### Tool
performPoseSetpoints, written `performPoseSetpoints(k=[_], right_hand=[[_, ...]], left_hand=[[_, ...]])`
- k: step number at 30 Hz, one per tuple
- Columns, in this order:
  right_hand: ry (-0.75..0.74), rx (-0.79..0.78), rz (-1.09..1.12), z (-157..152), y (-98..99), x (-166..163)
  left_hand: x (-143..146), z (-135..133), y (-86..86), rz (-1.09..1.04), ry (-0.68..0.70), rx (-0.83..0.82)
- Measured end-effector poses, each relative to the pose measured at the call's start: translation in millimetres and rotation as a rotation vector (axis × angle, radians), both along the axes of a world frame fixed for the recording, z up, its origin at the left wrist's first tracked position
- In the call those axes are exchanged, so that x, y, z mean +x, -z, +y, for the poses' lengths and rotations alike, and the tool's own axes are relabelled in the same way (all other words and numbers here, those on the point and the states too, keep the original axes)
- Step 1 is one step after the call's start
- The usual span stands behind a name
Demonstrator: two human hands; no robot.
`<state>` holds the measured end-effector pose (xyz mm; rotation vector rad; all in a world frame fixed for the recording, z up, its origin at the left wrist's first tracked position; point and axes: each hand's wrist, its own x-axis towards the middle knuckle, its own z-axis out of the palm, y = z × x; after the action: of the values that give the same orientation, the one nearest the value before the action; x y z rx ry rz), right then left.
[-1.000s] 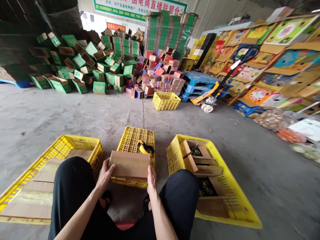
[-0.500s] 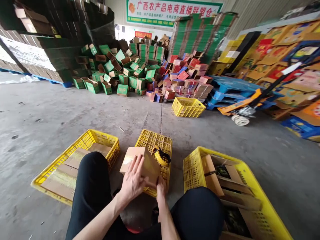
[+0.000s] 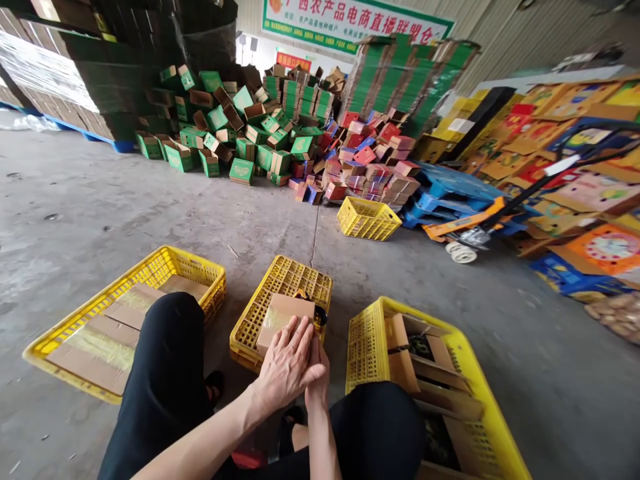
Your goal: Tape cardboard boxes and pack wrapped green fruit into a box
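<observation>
A small taped cardboard box (image 3: 280,313) rests on an upturned yellow crate (image 3: 280,293) between my knees. My left hand (image 3: 287,363) lies flat on the box's near side, fingers stretched out and pressing on it. My right hand (image 3: 316,383) is mostly hidden beneath the left one, gripping the box's near right corner. A yellow and black tape dispenser (image 3: 316,312) peeks out just behind the box on the crate.
A yellow crate (image 3: 170,263) at my left holds taped boxes. Another yellow crate (image 3: 480,393) at my right holds open cardboard boxes. Beyond lie a fourth yellow crate (image 3: 367,218), piles of green and red boxes (image 3: 280,140), blue pallets and a pallet jack (image 3: 465,243).
The box was turned from lying wide between both hands to standing narrower on the crate. My left hand moved from its left end onto its near face, and the view swung left.
</observation>
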<state>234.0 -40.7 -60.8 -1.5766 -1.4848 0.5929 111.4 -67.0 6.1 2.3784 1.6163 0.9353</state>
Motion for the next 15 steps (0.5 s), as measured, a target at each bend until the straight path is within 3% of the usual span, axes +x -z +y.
performPoseSetpoints(k=[6,15], right_hand=[[-0.066,-0.059,0.410,0,-19.8,13],[-0.027,0.039,0.047,2,-29.3,33]], left_hand=[[7,3,-4.4,-0.024,0.110,-0.017],[-29,-3,15.0,-0.080,0.082,0.074]])
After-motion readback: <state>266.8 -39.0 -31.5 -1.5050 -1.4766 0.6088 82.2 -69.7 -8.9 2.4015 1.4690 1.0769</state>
